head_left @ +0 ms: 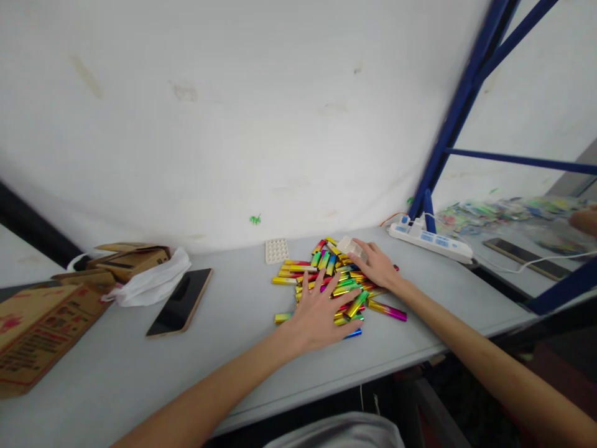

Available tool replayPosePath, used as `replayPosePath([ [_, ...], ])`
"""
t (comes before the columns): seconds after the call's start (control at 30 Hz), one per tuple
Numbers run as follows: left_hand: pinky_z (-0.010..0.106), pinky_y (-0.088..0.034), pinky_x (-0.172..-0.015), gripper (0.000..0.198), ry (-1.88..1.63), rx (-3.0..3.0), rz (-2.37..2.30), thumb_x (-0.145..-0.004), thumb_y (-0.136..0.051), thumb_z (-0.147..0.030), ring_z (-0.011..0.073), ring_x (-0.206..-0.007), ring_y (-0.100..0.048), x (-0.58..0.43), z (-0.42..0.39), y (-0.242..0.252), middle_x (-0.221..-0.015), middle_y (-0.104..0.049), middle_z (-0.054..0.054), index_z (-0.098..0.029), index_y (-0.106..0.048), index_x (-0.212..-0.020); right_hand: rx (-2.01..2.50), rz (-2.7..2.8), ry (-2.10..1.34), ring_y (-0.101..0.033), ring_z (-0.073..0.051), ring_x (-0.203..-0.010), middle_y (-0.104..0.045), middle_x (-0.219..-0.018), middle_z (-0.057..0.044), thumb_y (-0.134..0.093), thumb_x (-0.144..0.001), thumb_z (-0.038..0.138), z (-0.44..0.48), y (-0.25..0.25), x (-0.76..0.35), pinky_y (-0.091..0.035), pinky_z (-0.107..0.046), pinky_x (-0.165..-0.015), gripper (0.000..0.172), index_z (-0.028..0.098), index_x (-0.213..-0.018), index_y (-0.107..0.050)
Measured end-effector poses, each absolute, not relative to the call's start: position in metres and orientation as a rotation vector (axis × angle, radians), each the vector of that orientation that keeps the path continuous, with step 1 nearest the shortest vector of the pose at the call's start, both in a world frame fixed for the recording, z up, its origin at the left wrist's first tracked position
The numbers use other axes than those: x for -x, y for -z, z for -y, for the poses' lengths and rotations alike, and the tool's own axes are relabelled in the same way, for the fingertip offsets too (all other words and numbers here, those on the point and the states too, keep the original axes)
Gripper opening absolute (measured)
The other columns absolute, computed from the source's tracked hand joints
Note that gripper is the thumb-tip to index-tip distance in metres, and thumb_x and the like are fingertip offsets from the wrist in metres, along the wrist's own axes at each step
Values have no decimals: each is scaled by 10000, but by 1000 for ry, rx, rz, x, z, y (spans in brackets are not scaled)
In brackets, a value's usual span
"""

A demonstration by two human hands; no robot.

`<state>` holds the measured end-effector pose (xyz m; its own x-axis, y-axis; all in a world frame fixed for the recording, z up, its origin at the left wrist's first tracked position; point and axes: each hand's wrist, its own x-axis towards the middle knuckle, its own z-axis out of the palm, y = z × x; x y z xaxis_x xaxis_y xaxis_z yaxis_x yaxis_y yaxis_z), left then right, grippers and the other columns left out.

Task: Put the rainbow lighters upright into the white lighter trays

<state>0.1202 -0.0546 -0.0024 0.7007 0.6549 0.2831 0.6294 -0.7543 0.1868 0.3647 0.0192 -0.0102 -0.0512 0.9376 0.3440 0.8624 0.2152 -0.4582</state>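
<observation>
A heap of shiny two-tone tubes (357,305) in yellow, green, red, blue and purple lies on the grey table (233,348). My left hand (319,311) rests over the near left side of the heap, palm down, fingers spread, gripping nothing. At the heap's far right is my right hand (375,264), its thumb and fingers about a small cream block (349,245), which they partly hide. A second cream block, square with rows of holes or bumps (277,251), lies flat behind the heap, near the wall.
To the left are a dark phone (181,303), a white plastic bag (156,283), and cardboard boxes (51,330). A power strip (431,241) sits at right beside the blue frame (448,140). Beyond it are another phone (527,258), plastic packets (513,213) and another person's hand (585,221).
</observation>
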Motion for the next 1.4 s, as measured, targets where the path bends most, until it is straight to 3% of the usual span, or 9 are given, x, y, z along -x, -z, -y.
replayPosePath([
  [0.27, 759, -125, -1204, 538, -501, -2819, -1077, -981, -480, -661, 417, -1538, -273, -89, 53, 2, -1637, -417, 56, -465, -530, -1480, 1666, 1958, -49, -629, -298, -1134, -603, -1215, -155, -432, -1027, 594, -9, 15, -336, -481, -449, -1046, 615, 221, -1511, -512],
  [0.7, 681, -221, -1210, 548, -392, -2867, -1045, -977, -507, -650, 384, -1519, -338, -30, 46, -9, -1592, -475, 92, -440, -539, -1482, 1779, 1872, 6, -539, -392, -1260, -536, -1382, -234, -372, -1024, 640, -6, 21, -286, -438, -621, -1046, 635, 223, -1484, -505],
  [1.0, 619, -225, -1238, 525, -421, -2912, -1003, -980, -551, -595, 361, -1512, -359, 3, 47, -11, -1611, -446, 85, -428, -550, -1478, 1736, 1841, 23, -542, -378, -1227, -531, -1330, -243, -379, -1040, 587, 3, 23, -257, -452, -577, -1032, 631, 165, -1500, -466],
  [1.4, 579, -360, -1209, 460, -546, -2955, -925, -1002, -584, -422, 338, -1469, -405, 39, 39, -12, -1556, -475, 94, -375, -573, -1459, 1679, 1881, 138, -476, -365, -1301, -540, -1360, -228, -391, -1055, 546, 11, 19, -222, -367, -562, -1119, 618, 152, -1527, -450],
])
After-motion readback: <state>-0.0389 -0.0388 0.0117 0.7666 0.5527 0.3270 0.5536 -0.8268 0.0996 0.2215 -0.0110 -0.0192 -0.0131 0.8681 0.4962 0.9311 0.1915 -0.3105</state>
